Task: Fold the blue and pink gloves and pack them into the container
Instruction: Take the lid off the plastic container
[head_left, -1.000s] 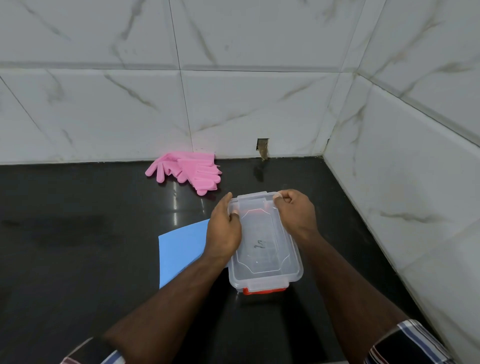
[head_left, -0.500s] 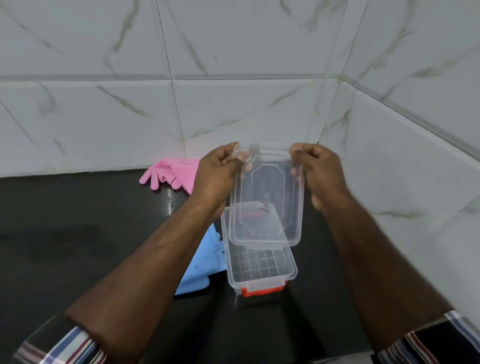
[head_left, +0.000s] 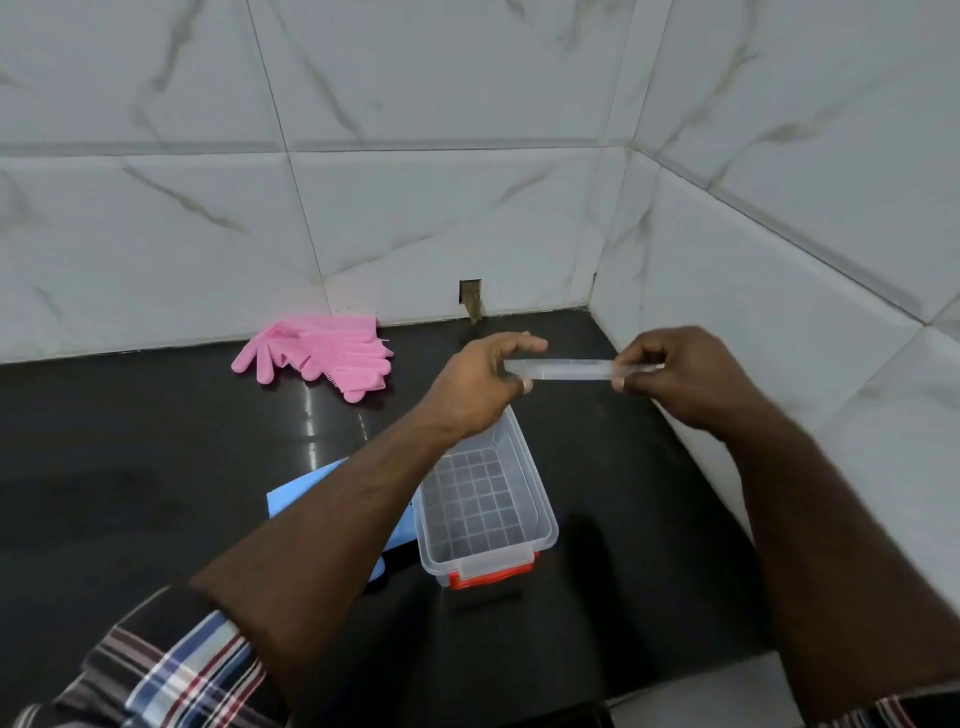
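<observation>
**Lid off, container standing open**

Since the earlier frame the clear lid (head_left: 566, 369) is lying flatter, seen edge-on and held level above the counter, where half a second ago it was tilted up facing the camera. The left hand (head_left: 478, 384) is gripping the lid's left end, thumb beneath and fingers curled over the top. The right hand (head_left: 680, 374) is pinching the right end between thumb and curled fingers. Both hands are holding it in the air, past the far end of the container (head_left: 485, 501).

The container is sitting uncovered on the black counter (head_left: 130, 467), its gridded floor showing and an orange latch (head_left: 491, 577) at its near end. Nothing is lying inside it.

The blue gloves (head_left: 311, 488) are lying flat just left of the container (largely hidden under the left forearm). The pink gloves (head_left: 322, 353) are resting together well apart from it, near the back wall, fingers pointing left and right. A plaid sleeve (head_left: 171, 670) is showing at the lower left.
</observation>
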